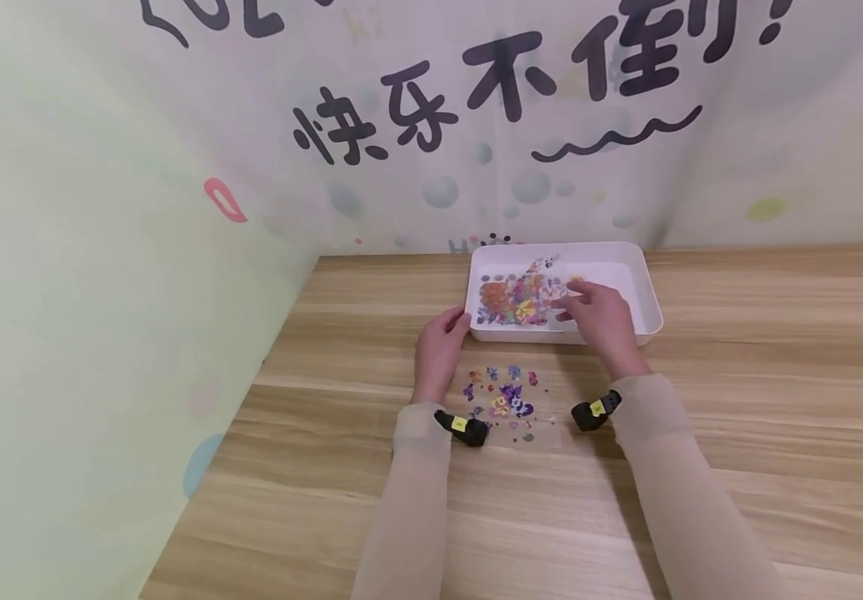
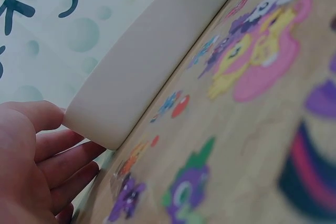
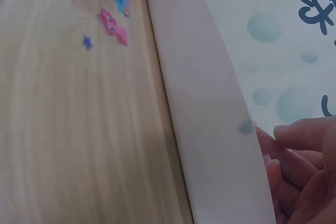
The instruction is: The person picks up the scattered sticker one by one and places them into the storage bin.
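A white tray [image 1: 637, 287] stands at the back of the table, holding colorful stickers [image 1: 510, 298] and clear sticker pieces. My left hand [image 1: 441, 346] is at its front left corner; in the left wrist view the thumb and extended fingers touch the outside of that corner. Over the tray's front wall reaches my right hand [image 1: 602, 321], with thumb and fingers apart above the stickers. In the right wrist view its loosely bent fingers are partly hidden behind the wall, and no held thing shows. A clear sheet of cartoon pony stickers [image 1: 510, 404] lies between my forearms.
The wooden table [image 1: 761, 400] extends to both sides of the tray. Right behind the tray hangs a printed wall cloth [image 1: 401, 200], and another pale cloth [image 1: 102, 292] borders the table at left. A dark wrist camera [image 1: 469, 430] sits on each wrist.
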